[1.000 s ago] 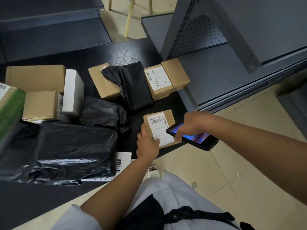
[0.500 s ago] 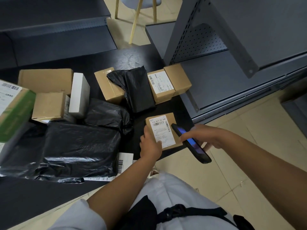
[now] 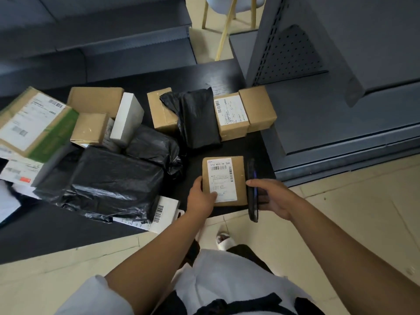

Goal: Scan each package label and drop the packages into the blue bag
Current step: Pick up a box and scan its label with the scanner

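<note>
A small brown cardboard box (image 3: 238, 178) with a white barcode label on top lies at the near right corner of the black table (image 3: 204, 73). My left hand (image 3: 201, 200) grips its near left corner, thumb on the label. My right hand (image 3: 272, 197) holds a dark phone-like scanner (image 3: 252, 192) edge-on, just right of the box. No blue bag is in view.
Several more packages crowd the table: brown boxes (image 3: 245, 112), black plastic parcels (image 3: 106, 180), a white box (image 3: 127, 119) and a green-sided carton (image 3: 34, 123). Grey metal shelving (image 3: 341, 87) stands to the right, more dark shelving behind. Tiled floor lies below.
My right hand has turned the scanner from lying over the box's right edge to standing edge-on beside it. My left hand stays on the box. The camera view has shifted.
</note>
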Demonstrator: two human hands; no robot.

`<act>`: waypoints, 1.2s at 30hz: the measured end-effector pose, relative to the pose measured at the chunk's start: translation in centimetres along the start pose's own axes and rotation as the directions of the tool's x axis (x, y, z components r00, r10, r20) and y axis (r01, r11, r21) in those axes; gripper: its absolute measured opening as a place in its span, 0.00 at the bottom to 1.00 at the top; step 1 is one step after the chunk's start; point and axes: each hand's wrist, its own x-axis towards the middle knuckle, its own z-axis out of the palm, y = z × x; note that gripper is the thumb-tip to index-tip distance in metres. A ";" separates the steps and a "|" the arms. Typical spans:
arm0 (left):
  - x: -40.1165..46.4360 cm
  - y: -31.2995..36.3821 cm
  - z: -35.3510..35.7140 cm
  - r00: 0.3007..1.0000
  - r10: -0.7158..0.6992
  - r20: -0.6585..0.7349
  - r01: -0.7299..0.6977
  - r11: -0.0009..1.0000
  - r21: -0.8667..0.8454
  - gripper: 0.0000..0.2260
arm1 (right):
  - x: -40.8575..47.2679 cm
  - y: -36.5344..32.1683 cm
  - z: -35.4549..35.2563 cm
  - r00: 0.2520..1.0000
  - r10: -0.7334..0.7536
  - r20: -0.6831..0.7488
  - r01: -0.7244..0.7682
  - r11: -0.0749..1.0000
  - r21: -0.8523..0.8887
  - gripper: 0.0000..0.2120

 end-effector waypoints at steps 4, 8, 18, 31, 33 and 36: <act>-0.5 0.0 0.4 0.999 -0.015 -0.045 0.014 1.000 -0.016 0.32 | 1.3 0.9 0.0 0.999 -0.025 0.031 0.024 0.999 0.038 0.11; -1.4 0.4 0.5 0.997 -0.040 -0.059 0.036 0.997 -0.072 0.30 | 1.9 1.6 -0.6 0.996 -0.046 0.080 0.040 0.996 0.080 0.09; -8.2 -0.6 -6.1 0.998 0.032 -0.055 -0.046 0.959 -0.278 0.27 | -1.7 0.3 1.0 0.952 -0.171 0.255 0.172 0.985 0.017 0.11; -20.3 -11.8 -22.9 0.930 0.141 -0.339 -0.294 0.838 -0.460 0.22 | -11.0 -1.7 20.9 0.812 -0.189 0.552 0.340 0.922 -0.186 0.13; -22.1 -14.8 -26.3 0.913 0.141 -0.384 -0.329 0.812 -0.482 0.22 | -12.9 -1.2 25.5 0.776 -0.201 0.597 0.385 0.902 -0.197 0.16; -24.5 -18.8 -31.0 0.889 0.122 -0.441 -0.366 0.767 -0.526 0.21 | -15.6 -0.1 31.8 0.727 -0.196 0.658 0.411 0.892 -0.188 0.20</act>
